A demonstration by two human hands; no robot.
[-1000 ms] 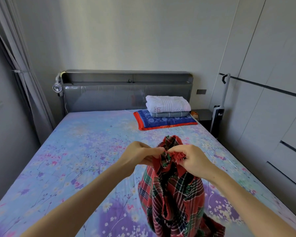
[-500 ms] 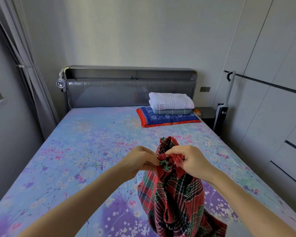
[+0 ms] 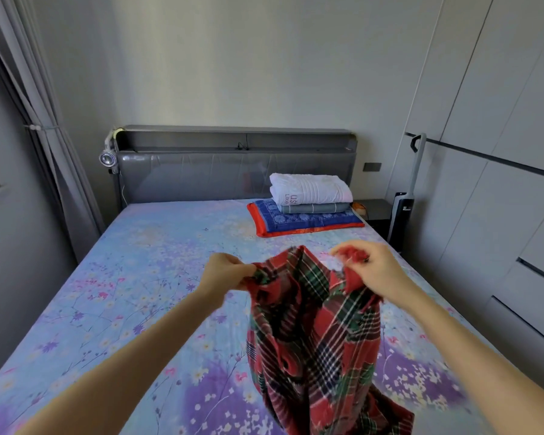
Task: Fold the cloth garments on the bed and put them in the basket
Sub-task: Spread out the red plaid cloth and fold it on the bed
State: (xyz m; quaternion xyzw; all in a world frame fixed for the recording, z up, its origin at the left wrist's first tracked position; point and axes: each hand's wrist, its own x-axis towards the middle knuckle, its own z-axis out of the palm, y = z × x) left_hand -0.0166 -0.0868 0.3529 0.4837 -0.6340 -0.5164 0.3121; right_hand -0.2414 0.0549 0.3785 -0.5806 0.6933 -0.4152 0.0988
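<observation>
Hanging limp over the near right of the bed (image 3: 170, 277), the plaid garment (image 3: 314, 334) looks light and floppy, pinched along its top edge by left hand (image 3: 225, 274) and right hand (image 3: 374, 266), best held at corners.

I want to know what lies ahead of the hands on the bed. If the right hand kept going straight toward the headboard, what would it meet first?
Probably the folded stack: the right hand, gripping the plaid garment, points roughly at the blue and red cloth under the white towel. Only bare bedsheet lies between, though depth is unclear.
</observation>
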